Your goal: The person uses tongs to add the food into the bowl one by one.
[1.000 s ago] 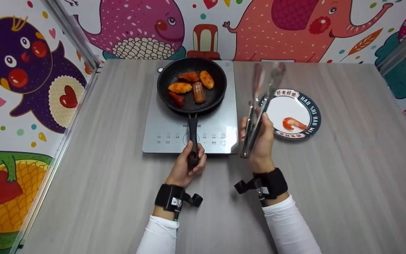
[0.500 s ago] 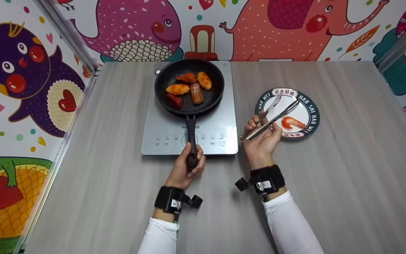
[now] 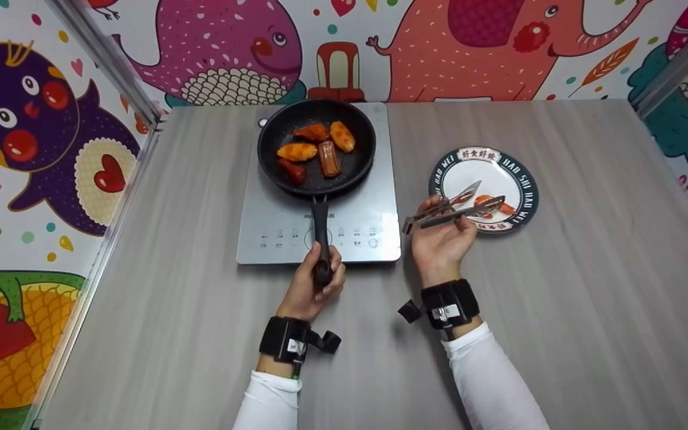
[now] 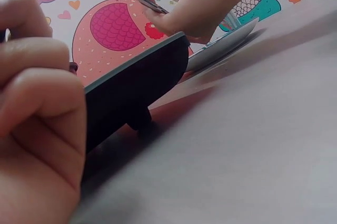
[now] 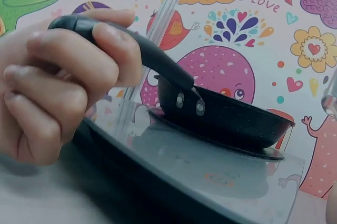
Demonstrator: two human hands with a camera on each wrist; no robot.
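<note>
My left hand (image 3: 308, 289) grips the black handle (image 3: 320, 224) of a frying pan (image 3: 356, 164) on the induction cooker (image 3: 278, 209); the right wrist view also shows its fingers curled round it. In the pan lie two orange-yellow pieces like chicken wings (image 3: 297, 151), two darker red pieces (image 3: 292, 171) and a scored brown block (image 3: 329, 159). My right hand (image 3: 442, 254), palm up, holds metal tongs (image 3: 433, 218) spread over a plate (image 3: 526, 179). Their tips overlap a cooked shrimp (image 3: 506, 208) in the head view; contact cannot be made out.
The plate stands to the right of the cooker on a grey wood-grain table (image 3: 583, 269). Cartoon-printed panels (image 3: 463, 54) wall off the back and the left side. Black camera straps (image 3: 450, 303) sit on both wrists.
My right hand has swung the tongs from upright beside the plate down to the right, so their tips are now over the shrimp. My left hand keeps its hold on the pan handle.
</note>
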